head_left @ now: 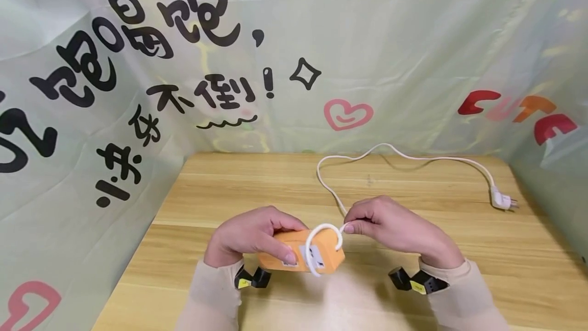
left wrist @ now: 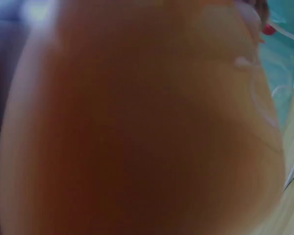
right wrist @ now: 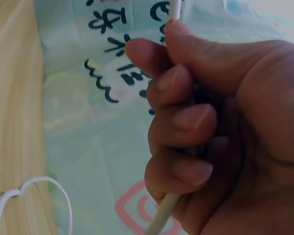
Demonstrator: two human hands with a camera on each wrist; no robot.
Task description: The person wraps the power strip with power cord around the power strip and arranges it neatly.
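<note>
An orange power strip with grey socket panels is gripped by my left hand, thumb on its front face and fingers over the far side. A white cord loops around the strip's right end. Just right of that end, my right hand pinches the cord between thumb and index finger. In the right wrist view, the other fingers of this right hand curl around the cord, which leaves below the little finger. A blurred brownish surface fills most of the left wrist view and hides the grip.
From the right hand the cord runs back across the wooden table and curves right to a white plug near the right edge. Pale fabric walls with printed lettering enclose the table's back and sides.
</note>
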